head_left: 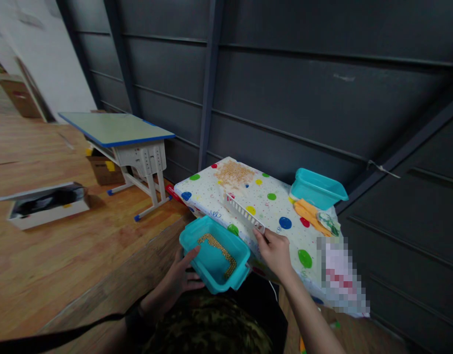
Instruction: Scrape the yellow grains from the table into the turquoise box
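My left hand (184,275) grips the near left side of a teal plastic tub (206,224), thumb over its rim and fingers underneath. The tub is held tilted just off the table's front edge, and a band of yellowish beans (219,247) lies along its far and right sides. Pinched in my right hand (274,248) is the near end of a white slotted plastic strip (243,211), which slants away across the tablecloth (219,196). Beyond the strip's far end, a spread pile of similar beans (233,174) covers the table's far left corner.
A second teal tub (318,189) stands at the table's back right, with an orange cloth (309,214) and a green-and-white packet (328,222) before it. Dark wall panels (285,98) rise behind. Leftward are a school desk (117,127) and an open white box (49,211).
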A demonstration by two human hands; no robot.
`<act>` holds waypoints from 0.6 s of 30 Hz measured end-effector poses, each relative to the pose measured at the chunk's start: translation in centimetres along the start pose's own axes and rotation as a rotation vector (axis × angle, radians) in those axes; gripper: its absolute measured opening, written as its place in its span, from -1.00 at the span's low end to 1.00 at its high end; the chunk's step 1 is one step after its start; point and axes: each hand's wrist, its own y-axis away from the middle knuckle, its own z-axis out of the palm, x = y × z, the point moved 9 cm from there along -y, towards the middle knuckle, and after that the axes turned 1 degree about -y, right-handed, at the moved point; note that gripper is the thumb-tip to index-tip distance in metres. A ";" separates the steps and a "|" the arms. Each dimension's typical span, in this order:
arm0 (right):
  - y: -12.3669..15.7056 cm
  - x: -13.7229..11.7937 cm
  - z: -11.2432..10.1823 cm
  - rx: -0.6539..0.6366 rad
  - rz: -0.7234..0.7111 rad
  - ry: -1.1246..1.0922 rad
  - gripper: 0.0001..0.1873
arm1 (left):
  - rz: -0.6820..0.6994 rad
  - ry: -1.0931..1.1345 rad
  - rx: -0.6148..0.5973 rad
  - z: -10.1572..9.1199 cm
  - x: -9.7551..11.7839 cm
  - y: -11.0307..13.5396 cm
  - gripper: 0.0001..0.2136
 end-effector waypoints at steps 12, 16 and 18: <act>-0.4 0.2 -0.4 -0.006 0.047 -0.014 -0.08 | 0.005 0.002 -0.045 -0.2 -0.5 -0.4 -0.19; 0.2 -0.6 -0.8 0.028 -0.028 0.027 -0.19 | 0.022 0.004 -0.063 -0.1 -0.5 -0.3 -0.05; 0.9 -1.0 -1.0 0.039 -0.063 0.047 -0.30 | 0.014 -0.011 -0.045 -0.1 -0.5 0.0 -0.06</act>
